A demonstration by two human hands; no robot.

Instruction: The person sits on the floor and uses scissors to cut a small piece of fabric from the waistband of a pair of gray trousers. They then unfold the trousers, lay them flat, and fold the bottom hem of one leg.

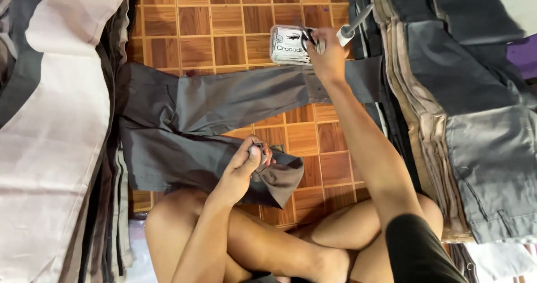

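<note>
Left hand [246, 162] pinching grey trousers [224, 101].

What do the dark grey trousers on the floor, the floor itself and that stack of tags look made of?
Dark grey trousers: woven cloth, matte, going by soft folds and creases. Floor: seemingly wood parquet, brown blocks with a slight sheen. Stack of tags under the right hand: likely printed card or paper, thin pale layers.
</note>
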